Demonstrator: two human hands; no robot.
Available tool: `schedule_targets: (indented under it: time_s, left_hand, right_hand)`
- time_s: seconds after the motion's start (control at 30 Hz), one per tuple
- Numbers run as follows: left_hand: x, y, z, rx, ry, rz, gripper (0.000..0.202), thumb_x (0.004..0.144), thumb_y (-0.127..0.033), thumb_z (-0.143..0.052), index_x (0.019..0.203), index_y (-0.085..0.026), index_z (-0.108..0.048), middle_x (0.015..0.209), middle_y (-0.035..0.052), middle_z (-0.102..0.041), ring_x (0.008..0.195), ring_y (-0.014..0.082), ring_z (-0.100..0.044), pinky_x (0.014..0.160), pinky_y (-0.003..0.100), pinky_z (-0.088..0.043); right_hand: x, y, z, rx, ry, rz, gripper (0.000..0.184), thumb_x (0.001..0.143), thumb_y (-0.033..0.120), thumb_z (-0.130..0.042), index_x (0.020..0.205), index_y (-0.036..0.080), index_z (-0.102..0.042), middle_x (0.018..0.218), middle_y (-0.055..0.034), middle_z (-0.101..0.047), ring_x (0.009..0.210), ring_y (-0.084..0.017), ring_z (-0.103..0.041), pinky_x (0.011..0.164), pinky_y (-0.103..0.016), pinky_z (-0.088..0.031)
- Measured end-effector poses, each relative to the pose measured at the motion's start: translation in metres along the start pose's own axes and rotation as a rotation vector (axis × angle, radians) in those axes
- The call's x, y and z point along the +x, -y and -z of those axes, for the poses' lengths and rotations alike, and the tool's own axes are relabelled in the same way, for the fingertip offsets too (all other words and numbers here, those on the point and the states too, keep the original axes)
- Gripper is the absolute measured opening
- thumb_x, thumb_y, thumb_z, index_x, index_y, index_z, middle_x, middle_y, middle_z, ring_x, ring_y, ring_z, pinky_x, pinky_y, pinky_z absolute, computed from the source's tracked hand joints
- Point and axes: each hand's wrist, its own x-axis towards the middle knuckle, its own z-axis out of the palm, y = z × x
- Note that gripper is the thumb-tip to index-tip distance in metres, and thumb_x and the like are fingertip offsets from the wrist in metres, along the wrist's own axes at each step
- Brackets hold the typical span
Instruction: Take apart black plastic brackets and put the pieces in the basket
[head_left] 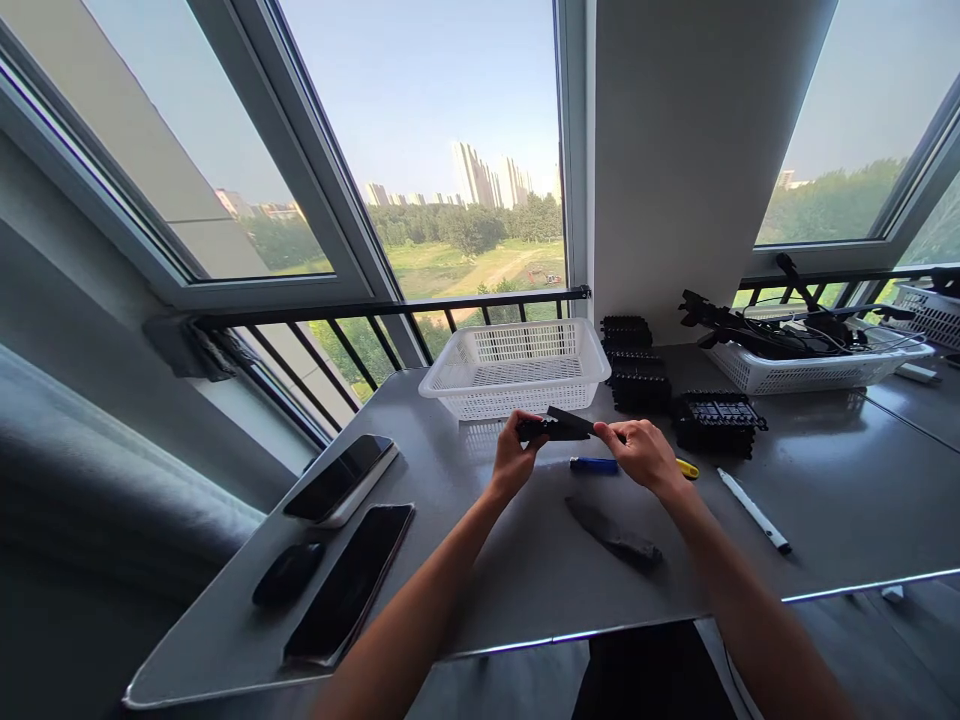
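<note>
My left hand [516, 458] is closed round one end of a black flat plastic part [566, 428], raised above the table in front of the white basket. My right hand [637, 455] pinches its other end, where an upper black strip sits at an angle over the lower piece; whether the two are joined I cannot tell. Below the hands lies a blue-handled tool [594, 465]. A yellow handle [687, 469] shows just past my right hand. Nearer to me is a dark, narrow, crumpled-looking item [615, 532] whose kind is unclear.
The white plastic basket [517, 405] stands by the window railing. Stacks of black ribbed parts [637, 380] and another black block [718, 420] are to its right. A filled basket [817, 372], white pen [754, 510], phones [349, 580] [341, 478] and black mouse [288, 574] also lie on the table.
</note>
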Motion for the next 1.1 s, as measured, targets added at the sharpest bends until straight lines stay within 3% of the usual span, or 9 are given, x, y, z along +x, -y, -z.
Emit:
schedule_targets:
  time_s: [0.23,1.1]
  left_hand:
    - [-0.0031,-0.0057,-0.0019,0.026,0.058,-0.043,0.020,0.069,-0.020,-0.070,0.085,-0.020,-0.056,0.075,-0.0015,-0.061,0.071,0.0137,-0.056,0.071,0.026,-0.044]
    - [0.0002,-0.0018,0.0038,0.078,0.072,-0.067,0.020,0.070,-0.022,-0.068,0.085,-0.020,-0.056,0.075,-0.0014,-0.060,0.071,0.0138,-0.056,0.072,0.027,-0.044]
  right_hand:
    - [-0.0017,0.0073,0.0014,-0.199,0.140,0.013,0.063,0.094,0.063,-0.026,0.073,0.025,-0.072,0.073,-0.0061,-0.071,0.069,-0.019,-0.063,0.055,-0.028,-0.024]
    - [-0.0008,0.0060,0.0034,-0.172,0.163,-0.001,0.061,0.094,0.061,-0.028,0.073,0.025,-0.073,0.074,-0.0058,-0.071,0.070,-0.019,-0.063,0.057,-0.027,-0.026]
